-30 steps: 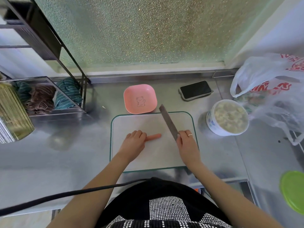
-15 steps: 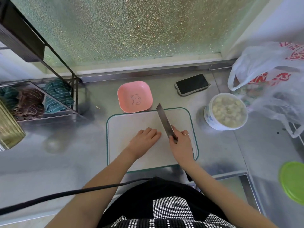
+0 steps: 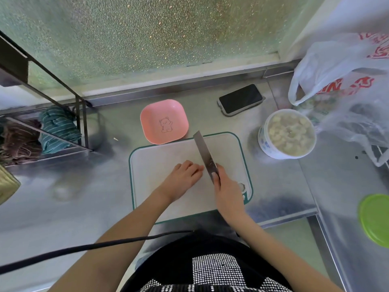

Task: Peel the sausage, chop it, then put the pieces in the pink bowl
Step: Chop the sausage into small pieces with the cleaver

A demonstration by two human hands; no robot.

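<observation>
Left hand: my left hand (image 3: 182, 177) lies curled, knuckles up, on the cutting board (image 3: 160, 157), covering the sausage. A second ago its pink end stuck out past my fingertips toward 3 o'clock; now none of it shows, so I cannot say how much is left uncut.

Right hand: my right hand (image 3: 226, 187) is closed round the handle of the knife (image 3: 204, 153), forefinger along the back of the blade.

Change: the blade has come in from the 3 o'clock side and now stands just beside my left fingertips, its tip pointing to 12 o'clock, toward the bowl.

Meaning: I judge chopping is under way, probably at the first cuts; no pieces show on the board.

Pink bowl: the pink bowl (image 3: 164, 121) sits at 12 o'clock from the board, touching or just overlapping its far edge, with nothing in it.

Risk: the edge is very close to my fingertips, so they should stay tucked.

Bystanders: the phone (image 3: 240, 99) at 1 o'clock and the white tub (image 3: 286, 137) at 3 o'clock are well clear.
</observation>
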